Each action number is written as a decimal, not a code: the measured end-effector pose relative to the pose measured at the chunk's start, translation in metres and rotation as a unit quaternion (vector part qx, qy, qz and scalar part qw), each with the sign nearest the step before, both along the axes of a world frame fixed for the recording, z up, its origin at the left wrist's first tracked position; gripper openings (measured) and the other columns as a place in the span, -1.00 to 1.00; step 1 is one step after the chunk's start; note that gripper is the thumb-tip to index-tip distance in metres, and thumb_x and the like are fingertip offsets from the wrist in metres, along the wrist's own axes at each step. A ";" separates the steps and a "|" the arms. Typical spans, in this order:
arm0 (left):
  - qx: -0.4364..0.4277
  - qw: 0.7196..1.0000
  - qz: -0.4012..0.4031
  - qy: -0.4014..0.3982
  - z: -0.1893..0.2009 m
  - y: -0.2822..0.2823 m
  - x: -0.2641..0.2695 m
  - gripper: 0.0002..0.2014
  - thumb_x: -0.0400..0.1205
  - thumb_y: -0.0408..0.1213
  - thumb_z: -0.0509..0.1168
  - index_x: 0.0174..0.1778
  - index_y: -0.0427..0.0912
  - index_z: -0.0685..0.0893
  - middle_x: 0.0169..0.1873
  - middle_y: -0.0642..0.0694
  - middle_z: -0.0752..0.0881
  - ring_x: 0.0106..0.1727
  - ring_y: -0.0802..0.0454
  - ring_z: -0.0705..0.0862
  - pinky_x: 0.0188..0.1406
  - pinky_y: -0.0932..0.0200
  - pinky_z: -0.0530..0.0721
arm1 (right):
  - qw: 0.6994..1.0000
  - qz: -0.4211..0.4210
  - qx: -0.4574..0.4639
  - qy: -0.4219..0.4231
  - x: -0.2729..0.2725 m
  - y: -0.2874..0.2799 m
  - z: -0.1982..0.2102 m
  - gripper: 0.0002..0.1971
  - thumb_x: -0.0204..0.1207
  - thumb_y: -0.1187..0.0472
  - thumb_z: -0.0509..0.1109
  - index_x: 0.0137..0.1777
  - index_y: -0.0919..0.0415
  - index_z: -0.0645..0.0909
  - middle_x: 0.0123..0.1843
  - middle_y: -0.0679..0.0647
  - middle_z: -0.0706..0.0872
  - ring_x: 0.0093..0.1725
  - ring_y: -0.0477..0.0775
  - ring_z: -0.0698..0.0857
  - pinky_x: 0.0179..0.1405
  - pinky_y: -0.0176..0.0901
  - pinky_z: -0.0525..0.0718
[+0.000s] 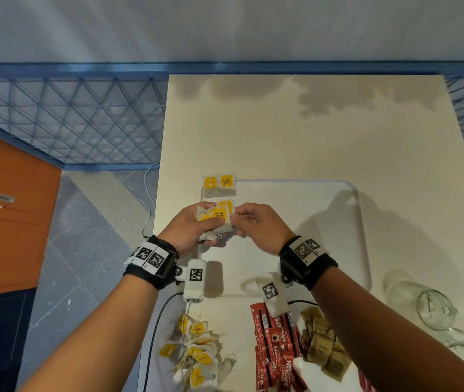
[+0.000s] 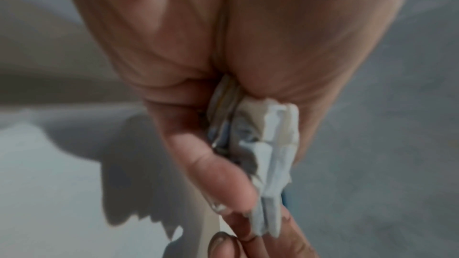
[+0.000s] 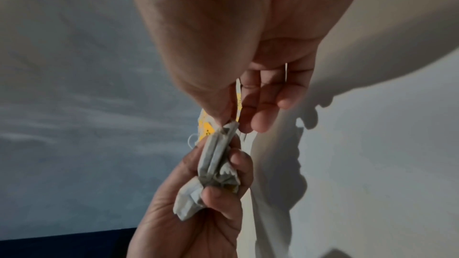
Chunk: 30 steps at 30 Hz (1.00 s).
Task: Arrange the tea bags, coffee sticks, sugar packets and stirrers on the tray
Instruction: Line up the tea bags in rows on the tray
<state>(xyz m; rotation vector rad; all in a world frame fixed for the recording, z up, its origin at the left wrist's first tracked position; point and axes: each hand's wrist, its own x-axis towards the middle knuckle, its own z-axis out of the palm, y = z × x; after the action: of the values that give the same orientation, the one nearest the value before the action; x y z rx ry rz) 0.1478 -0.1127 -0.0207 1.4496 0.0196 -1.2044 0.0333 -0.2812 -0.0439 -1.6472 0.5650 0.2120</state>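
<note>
1. Step in hand, by judgement: peeling one tea bag off the bunch [image 1: 214,222] to lay on the tray [image 1: 296,222].
2. Best done by pulling the outer bag clear of strings and tags first, then setting it just beside the two tea bags [image 1: 219,185] already at the tray's far left corner.
3. Left hand [image 1: 190,232]: palm up over the tray's left edge, fingers curled round the bunch.
4. Right hand [image 1: 259,224]: thumb and forefinger pinching the bunch's right edge, other fingers loose.
5. Spare tea bags [image 1: 194,352], coffee sticks [image 1: 276,349] and brown packets [image 1: 324,343] heaped along the table's near edge. Stirrers not made out.
</note>
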 end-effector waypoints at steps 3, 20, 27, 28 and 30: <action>0.003 1.000 0.005 -0.003 -0.004 0.002 -0.001 -0.75 0.63 -0.50 0.42 0.21 -0.29 0.65 -0.04 -0.46 0.75 -0.29 -0.21 0.71 -0.51 0.13 0.71 | 1.000 -0.017 -0.012 0.008 -0.002 -0.001 -0.001 -0.85 0.58 -0.07 0.43 -0.04 -0.07 0.77 -0.25 -0.06 0.84 -0.24 -0.07 0.76 -0.04 0.11 0.75; 0.007 0.999 0.033 -0.011 -0.004 0.016 -0.006 -0.71 0.65 -0.51 0.40 0.30 -0.34 0.66 -0.09 -0.33 0.77 -0.29 -0.06 0.79 -0.54 0.19 0.67 | 0.962 -0.062 -0.259 0.066 0.044 -0.044 -0.016 -0.80 0.65 0.04 0.39 -0.08 0.05 0.82 -0.02 -0.01 0.86 -0.07 0.11 0.77 0.02 0.04 0.77; 0.002 0.999 0.051 -0.001 -0.007 0.022 -0.006 -0.74 0.65 -0.52 0.39 0.25 -0.28 0.67 -0.13 -0.33 0.76 -0.34 -0.08 0.75 -0.58 0.22 0.64 | 0.948 -0.066 -0.297 0.096 0.054 -0.035 -0.015 -0.80 0.64 0.06 0.40 -0.15 0.06 0.80 -0.12 0.04 0.84 -0.08 0.18 0.78 0.01 0.12 0.79; 0.003 0.999 0.054 0.000 -0.007 0.023 -0.006 -0.75 0.65 -0.52 0.39 0.24 -0.26 0.68 -0.12 -0.33 0.77 -0.34 -0.07 0.76 -0.58 0.22 0.64 | 0.947 -0.066 -0.300 0.097 0.054 -0.034 -0.016 -0.81 0.64 0.05 0.40 -0.11 0.05 0.80 -0.11 0.04 0.84 -0.08 0.18 0.78 0.02 0.12 0.79; 0.008 0.998 0.056 -0.004 -0.008 0.024 -0.005 -0.76 0.65 -0.50 0.40 0.22 -0.23 0.69 -0.12 -0.29 0.78 -0.32 -0.06 0.76 -0.56 0.22 0.64 | 0.945 -0.070 -0.302 0.104 0.055 -0.031 -0.017 -0.84 0.65 0.00 0.40 0.01 0.01 0.77 -0.05 0.02 0.83 -0.04 0.17 0.78 0.04 0.12 0.79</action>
<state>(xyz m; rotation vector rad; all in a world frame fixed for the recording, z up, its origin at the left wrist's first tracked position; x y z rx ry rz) 0.1429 -0.0889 -0.0284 1.4481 0.1037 -1.1097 0.0884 -0.3125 -0.0610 -2.1803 0.9751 0.1104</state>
